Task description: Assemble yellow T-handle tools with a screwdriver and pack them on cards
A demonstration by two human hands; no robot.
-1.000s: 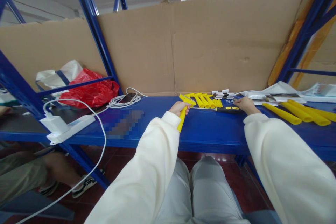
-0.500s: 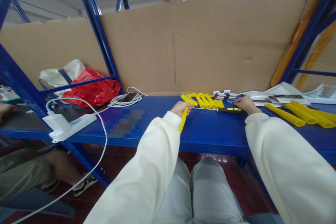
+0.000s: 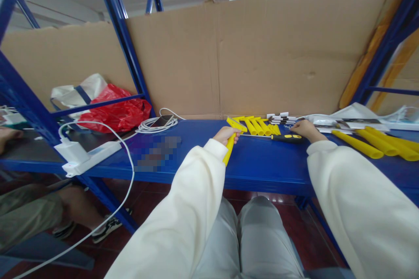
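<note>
My left hand (image 3: 225,135) is wrapped around a yellow tapered plastic tube (image 3: 229,150), whose lower end points down toward the bench's front edge. Beyond it, several short yellow plastic pieces (image 3: 257,126) lie in a row. My right hand (image 3: 307,130) rests at the bench top, fingertips pinched together over some tiny shiny parts (image 3: 288,128), too small to name. Just below those fingers lies a screwdriver (image 3: 284,138) with a black and yellow handle, its shaft pointing toward my left hand.
Larger yellow tapered tubes (image 3: 358,144) lie at the right. Small black-and-white pieces (image 3: 281,118) sit against the cardboard panel (image 3: 262,61). To the left are a coiled white cable (image 3: 152,126), a phone (image 3: 163,120), a power strip (image 3: 98,157) and a red plastic bag (image 3: 114,109). Another person sits far left.
My right fingertips have shifted very slightly left over the tiny parts. My left hand keeps its hold on the yellow tube.
</note>
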